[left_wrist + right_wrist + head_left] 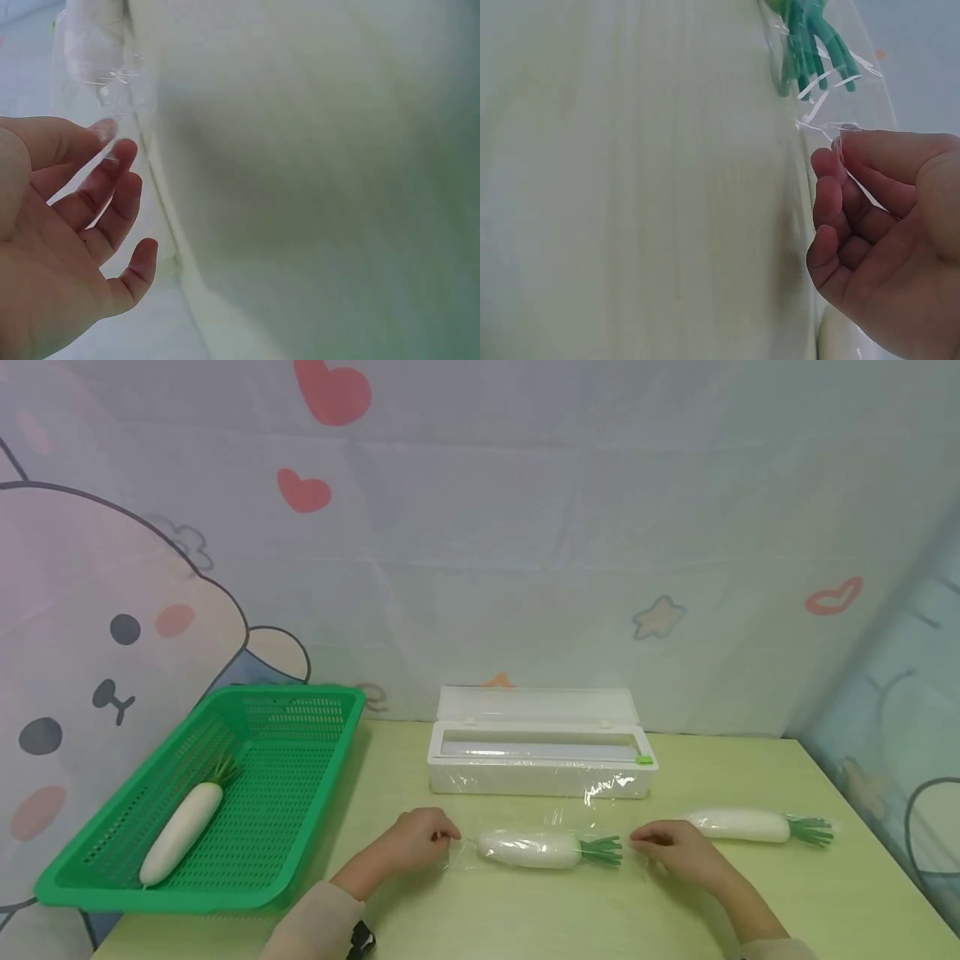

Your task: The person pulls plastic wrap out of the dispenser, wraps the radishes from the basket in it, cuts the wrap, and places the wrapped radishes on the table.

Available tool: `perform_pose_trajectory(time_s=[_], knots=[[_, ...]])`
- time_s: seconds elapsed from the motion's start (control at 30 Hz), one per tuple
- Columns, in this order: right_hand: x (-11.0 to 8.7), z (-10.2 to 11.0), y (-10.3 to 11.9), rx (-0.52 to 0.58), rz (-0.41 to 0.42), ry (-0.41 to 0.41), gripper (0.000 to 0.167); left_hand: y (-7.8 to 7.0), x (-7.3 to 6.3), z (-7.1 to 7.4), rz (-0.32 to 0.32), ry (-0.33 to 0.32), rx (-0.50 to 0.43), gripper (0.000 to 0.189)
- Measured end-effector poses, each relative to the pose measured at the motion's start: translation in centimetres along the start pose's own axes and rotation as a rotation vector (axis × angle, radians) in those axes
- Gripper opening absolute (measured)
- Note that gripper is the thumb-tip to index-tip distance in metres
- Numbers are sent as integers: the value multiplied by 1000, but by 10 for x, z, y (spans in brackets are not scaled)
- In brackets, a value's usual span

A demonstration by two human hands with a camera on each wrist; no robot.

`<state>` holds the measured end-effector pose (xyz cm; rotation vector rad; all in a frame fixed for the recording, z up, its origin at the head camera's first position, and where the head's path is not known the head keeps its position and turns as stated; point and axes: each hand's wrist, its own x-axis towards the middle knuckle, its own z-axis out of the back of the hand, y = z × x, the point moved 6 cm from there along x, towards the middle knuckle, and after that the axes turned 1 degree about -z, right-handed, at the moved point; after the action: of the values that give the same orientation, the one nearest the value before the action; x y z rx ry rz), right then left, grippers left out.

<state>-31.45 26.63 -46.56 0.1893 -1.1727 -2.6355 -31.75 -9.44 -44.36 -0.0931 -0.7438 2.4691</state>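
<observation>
A white radish (528,849) with cut green stalks lies on the table between both hands, wrapped in clear plastic film (826,112). My left hand (420,842) pinches the film beyond the radish's white end, thumb against index finger. At the stalk end, my right hand (678,852) pinches the film's other side between thumb and fingertips. The wrist views show each pinch up close, with the film drawn into creases at the fingertips. Neither hand touches the radish itself.
Behind the radish stands a white cling film box (540,777), its clear lid (536,704) raised. Another film-wrapped radish (738,825) lies at right. On the left, a green basket (300,827) holds an unwrapped radish (183,831). A printed cloth hangs behind the table.
</observation>
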Motion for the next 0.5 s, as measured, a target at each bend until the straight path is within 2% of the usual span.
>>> perform_pose_trajectory(time_s=[0.13, 0.23, 0.37, 0.5], knots=[[-3, 11, 1, -38, -21, -80, 28, -9, -2, 8, -25, -71, 55, 26], [-7, 20, 15, -90, 19, -176, 25, -21, -2, 11, -71, -123, 85, 26], [-9, 18, 47, -155, 165, -276, 18, -45, 2, 5, -171, -128, 152, 22], [-8, -2, 80, -207, 320, -266, 14, -63, 6, -9, -229, -85, 258, 21]])
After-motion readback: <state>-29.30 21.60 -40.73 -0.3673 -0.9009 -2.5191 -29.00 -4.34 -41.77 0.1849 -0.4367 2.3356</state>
